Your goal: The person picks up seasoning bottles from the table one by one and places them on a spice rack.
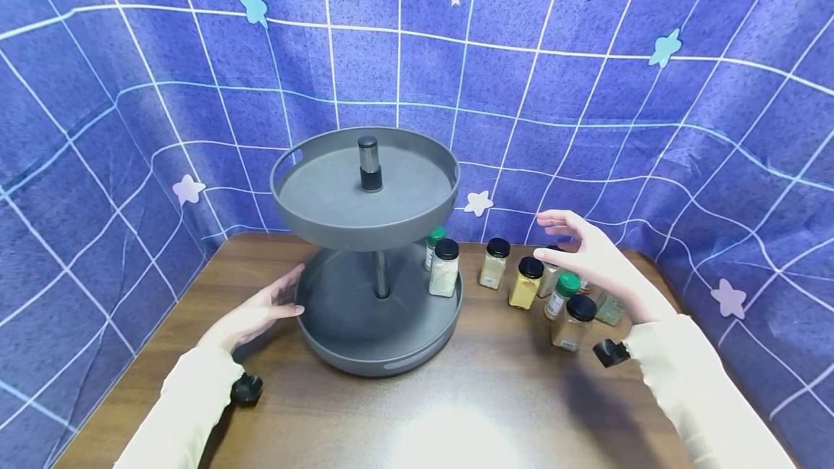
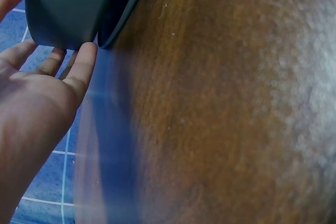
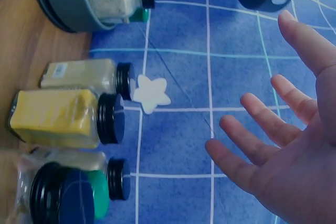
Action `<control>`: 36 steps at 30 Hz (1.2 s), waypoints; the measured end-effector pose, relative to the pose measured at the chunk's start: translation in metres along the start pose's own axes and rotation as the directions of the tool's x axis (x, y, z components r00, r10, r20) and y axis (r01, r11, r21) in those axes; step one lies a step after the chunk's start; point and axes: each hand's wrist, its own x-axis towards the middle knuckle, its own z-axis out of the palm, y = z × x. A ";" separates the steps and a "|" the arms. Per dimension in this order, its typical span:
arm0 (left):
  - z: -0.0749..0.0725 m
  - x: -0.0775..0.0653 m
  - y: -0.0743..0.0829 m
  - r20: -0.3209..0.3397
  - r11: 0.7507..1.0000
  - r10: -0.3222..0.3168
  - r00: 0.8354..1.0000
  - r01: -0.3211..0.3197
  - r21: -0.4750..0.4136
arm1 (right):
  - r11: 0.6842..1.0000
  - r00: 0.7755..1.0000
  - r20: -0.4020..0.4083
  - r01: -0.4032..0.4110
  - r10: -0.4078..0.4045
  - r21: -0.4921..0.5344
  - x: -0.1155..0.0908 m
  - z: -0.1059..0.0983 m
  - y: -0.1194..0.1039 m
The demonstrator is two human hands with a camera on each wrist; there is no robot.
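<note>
A dark grey two-tier turntable organizer (image 1: 378,342) stands on the table. My left hand (image 1: 257,313) touches the outer wall of its lower tray on the left, thumb and fingers spread along the side. In the left wrist view the fingertips (image 2: 88,51) lie right at the tray's edge. Inside the lower tray, at the right, stand a black-capped jar of pale seasoning (image 1: 444,275) and a green-capped spice bottle (image 1: 434,237). My right hand (image 1: 583,252) hovers above the spice jars on the right, fingers spread and holding nothing. Below it are a yellow spice jar (image 1: 525,286) and a green-capped bottle (image 1: 560,297).
A beige spice jar (image 1: 494,266) stands between the organizer and the yellow jar. A larger black-capped jar (image 1: 573,328) is nearest the front of the right group, with a jar of green herbs (image 1: 610,310) beside it. A blue gridded curtain (image 1: 521,93) surrounds the wooden table (image 1: 339,418).
</note>
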 end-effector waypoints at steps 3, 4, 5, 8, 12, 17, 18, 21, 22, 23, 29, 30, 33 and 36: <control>0.000 0.000 0.000 0.002 1.000 0.002 1.000 -0.002 0.006 | 1.000 1.000 -0.004 -0.016 0.016 0.013 -0.008 -0.005 0.003; 0.000 0.000 0.000 0.004 1.000 0.003 1.000 -0.003 0.008 | 1.000 1.000 -0.008 -0.019 0.020 0.014 -0.011 -0.006 0.005; 0.000 0.000 0.000 0.005 1.000 0.002 1.000 -0.002 0.007 | 1.000 1.000 -0.013 -0.023 0.023 0.015 -0.014 -0.006 0.007; -0.001 0.000 0.000 0.006 1.000 0.003 1.000 -0.003 -0.001 | 0.999 0.998 -0.035 -0.046 0.047 0.018 -0.023 -0.007 0.017; 0.000 0.000 0.000 0.010 1.000 0.003 1.000 -0.003 -0.004 | 0.998 0.997 -0.062 -0.049 0.051 0.029 -0.036 -0.004 0.032; 0.000 0.000 0.000 0.015 1.000 0.001 1.000 -0.001 -0.008 | 0.997 0.996 -0.083 0.026 -0.020 0.073 -0.050 0.000 0.047; 0.000 0.000 0.000 0.014 1.000 0.001 1.000 -0.001 -0.011 | 0.995 0.996 -0.090 0.034 -0.025 0.092 -0.052 0.001 0.049; 0.000 0.000 -0.001 0.009 1.000 0.003 1.000 -0.003 -0.012 | 0.991 0.994 -0.110 0.037 -0.023 0.131 -0.059 0.004 0.057; -0.001 0.000 -0.001 0.007 1.000 0.003 1.000 -0.003 -0.012 | 0.989 0.993 -0.115 0.034 -0.018 0.141 -0.060 0.005 0.059; -0.001 0.000 -0.001 0.006 1.000 0.003 1.000 -0.003 -0.012 | 0.989 0.993 -0.118 0.028 -0.011 0.146 -0.062 0.005 0.062; -0.001 0.000 -0.002 0.007 1.000 0.005 1.000 -0.005 -0.013 | 0.983 0.994 -0.103 -0.005 0.024 0.184 -0.072 0.009 0.076; -0.001 0.000 -0.002 0.008 1.000 0.006 1.000 -0.006 -0.014 | 0.981 0.995 -0.100 -0.002 0.022 0.196 -0.074 0.010 0.078; -0.001 0.000 -0.002 0.011 1.000 0.008 1.000 -0.008 -0.019 | 0.977 0.994 -0.111 0.025 -0.001 0.212 -0.077 0.012 0.085; -0.001 0.000 -0.002 0.013 1.000 0.007 1.000 -0.007 -0.013 | 0.973 0.990 -0.141 0.053 -0.021 0.226 -0.081 0.015 0.089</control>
